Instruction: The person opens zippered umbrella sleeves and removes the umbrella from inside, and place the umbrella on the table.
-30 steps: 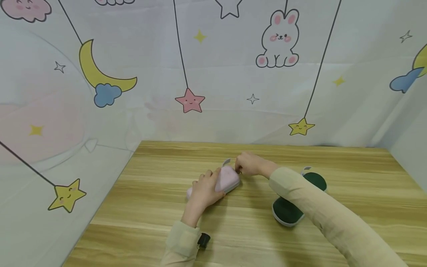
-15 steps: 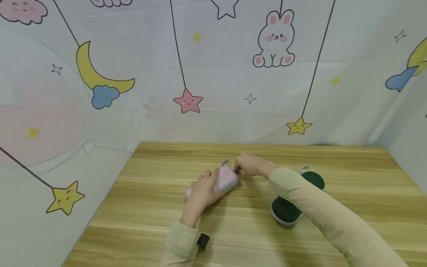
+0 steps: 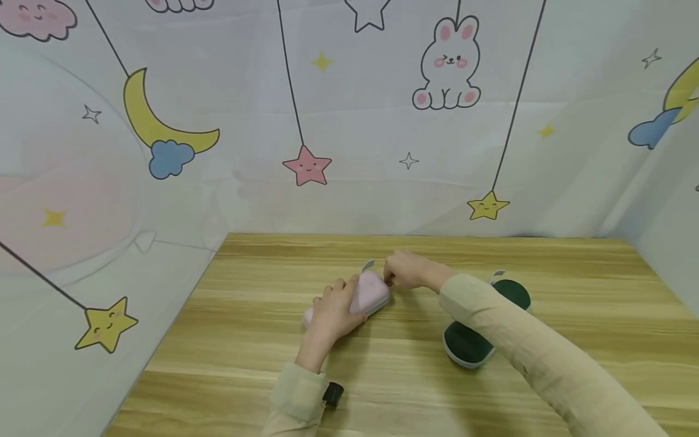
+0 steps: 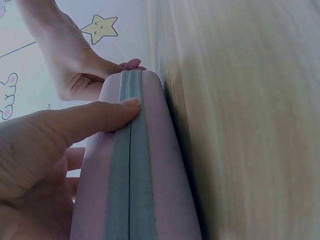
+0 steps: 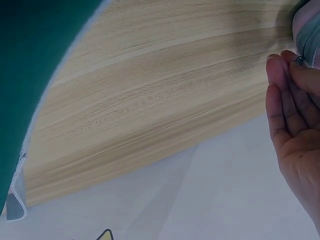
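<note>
A pale pink zip case (image 3: 372, 291) lies at a slant on the table, a grey zipper band (image 4: 140, 170) running along its side. My left hand (image 3: 330, 312) grips the case from above, the thumb pressing on that band in the left wrist view. At the far right end, my right hand (image 3: 406, 269) pinches a small zipper pull (image 5: 300, 59) between thumb and fingertips. The zipper's two edges meet along the side seen in the left wrist view. A light fabric loop (image 3: 368, 265) sticks up behind the case.
To the right, a dark green case (image 3: 468, 343) with a light grey rim lies partly hidden under my right sleeve (image 3: 524, 340), its loop (image 3: 497, 275) at the back. A small black device (image 3: 332, 394) sits by my left cuff. A patterned cloth (image 3: 360, 109) hangs behind the wooden table (image 3: 404, 382).
The head view has shifted slightly. Both hands keep the same hold, and the pink zip case stays in place.
</note>
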A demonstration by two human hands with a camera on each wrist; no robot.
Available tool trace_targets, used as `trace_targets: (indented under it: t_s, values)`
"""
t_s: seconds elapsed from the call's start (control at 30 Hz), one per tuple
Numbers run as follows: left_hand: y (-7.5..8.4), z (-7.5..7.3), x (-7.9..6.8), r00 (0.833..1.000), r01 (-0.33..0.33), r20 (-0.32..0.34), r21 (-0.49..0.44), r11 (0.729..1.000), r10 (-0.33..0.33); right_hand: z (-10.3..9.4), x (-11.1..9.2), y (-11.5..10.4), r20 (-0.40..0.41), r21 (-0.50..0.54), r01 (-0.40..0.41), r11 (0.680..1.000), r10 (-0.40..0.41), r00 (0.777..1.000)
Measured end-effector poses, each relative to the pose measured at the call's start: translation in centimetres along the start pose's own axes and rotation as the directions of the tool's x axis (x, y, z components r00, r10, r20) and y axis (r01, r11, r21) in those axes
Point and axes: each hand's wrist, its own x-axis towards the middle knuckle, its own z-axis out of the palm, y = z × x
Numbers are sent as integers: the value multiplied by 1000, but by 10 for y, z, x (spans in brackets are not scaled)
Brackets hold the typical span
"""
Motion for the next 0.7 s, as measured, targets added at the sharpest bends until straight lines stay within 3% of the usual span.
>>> trace_targets:
  t_s: [0.27,0.43,0.7]
  values:
    - [0,0,0,1000,8,3,-4,1000,-8,1,0,1,-11,-44,28,999,-29,1000]
    - [-1,0,1,1000,14,9,-10,1000,-14,0,1,-1,34,-36,-19,999,20,999]
    - [2,-2,0,1000,15,2,-21,1000,-15,-2,0,-1,49,-39,-19,999,21,999]
